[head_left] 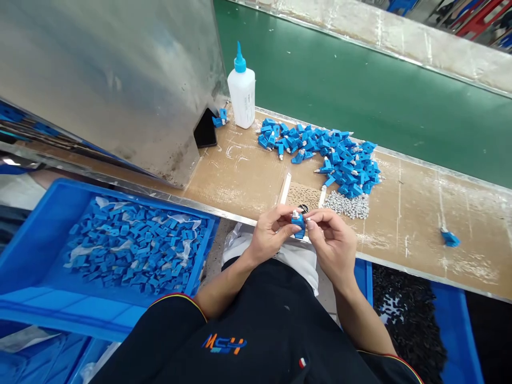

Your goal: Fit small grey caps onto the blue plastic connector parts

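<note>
Between the thumb and fingers of my left hand (pixel 274 230) is a small blue plastic part (pixel 297 226) with a white piece on its top. My right hand (pixel 334 240) pinches close beside it, with a small whitish bit at the fingertips, too small to name. Both hands are over the front edge of the cardboard-covered bench (pixel 236 186). Just behind them lie a small round black object (pixel 303 208), a mat with dark specks (pixel 306 195) between white strips, and a heap of small grey-white pieces (pixel 350 205).
A pile of blue parts (pixel 340 154) lies along a green belt (pixel 360 90). Beside a metal panel (pixel 120 80) stands a white bottle (pixel 242 98). One blue part (pixel 450 238) lies to the right. Blue bins hold blue parts (pixel 132 245) at left and black pieces (pixel 412 314) at right.
</note>
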The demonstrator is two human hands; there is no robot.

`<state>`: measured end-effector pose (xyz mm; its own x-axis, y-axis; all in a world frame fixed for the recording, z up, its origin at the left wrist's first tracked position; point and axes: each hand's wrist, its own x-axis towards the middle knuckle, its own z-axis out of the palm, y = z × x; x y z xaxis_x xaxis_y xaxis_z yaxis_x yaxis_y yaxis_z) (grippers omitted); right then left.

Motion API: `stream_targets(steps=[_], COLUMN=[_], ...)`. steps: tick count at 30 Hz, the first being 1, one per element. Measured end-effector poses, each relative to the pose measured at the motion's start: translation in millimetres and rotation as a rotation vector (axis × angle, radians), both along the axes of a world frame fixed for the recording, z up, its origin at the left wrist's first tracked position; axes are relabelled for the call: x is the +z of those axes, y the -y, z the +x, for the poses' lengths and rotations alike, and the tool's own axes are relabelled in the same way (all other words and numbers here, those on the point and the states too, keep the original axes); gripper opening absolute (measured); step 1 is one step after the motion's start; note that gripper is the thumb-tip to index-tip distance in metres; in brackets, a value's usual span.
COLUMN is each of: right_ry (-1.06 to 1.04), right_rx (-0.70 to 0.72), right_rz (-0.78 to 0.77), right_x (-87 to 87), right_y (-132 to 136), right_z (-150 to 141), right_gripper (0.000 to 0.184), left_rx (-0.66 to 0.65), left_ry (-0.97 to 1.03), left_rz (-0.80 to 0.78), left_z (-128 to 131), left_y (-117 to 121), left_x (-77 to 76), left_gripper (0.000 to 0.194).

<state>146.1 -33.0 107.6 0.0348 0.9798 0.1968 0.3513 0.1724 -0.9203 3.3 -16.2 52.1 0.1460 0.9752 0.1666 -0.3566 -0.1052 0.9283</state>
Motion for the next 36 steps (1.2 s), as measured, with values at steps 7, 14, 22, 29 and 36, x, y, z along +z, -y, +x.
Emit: stream_targets(steps=[7, 14, 22, 29, 36], right_ry=[0.033, 0.038, 0.040, 0.110, 0.086], right_rx=[-0.009, -0.025, -0.018, 0.061, 0.048], right_rz=[0.029, 0.024, 0.023, 0.011, 0.056], right_x=[5.2, 4.4, 0.9, 1.5, -5.1], right_y=[2.1, 6.3, 8.8, 7.5, 16.5], right_z=[2.5, 3.3, 2.9, 6.1, 7.9], right_gripper=[0.009, 0.009, 0.009, 0.013, 0.013], left_rx=[0.011, -0.012, -0.009, 0.020, 0.004], left_ry=[-0.041, -0.064, -0.130, -0.225, -0.295], left_rz=[0.021, 0.042, 0.061, 0.193, 0.247], left_z=[2.2, 2.3, -0.2, -6.7, -11.4], left_y=[0.8, 2.7, 4.4, -0.8, 1.2], left_x=[3.4, 3.6, 1.3, -2.3, -3.6], left_gripper=[0.031, 0.028, 0.030, 0.024, 0.025])
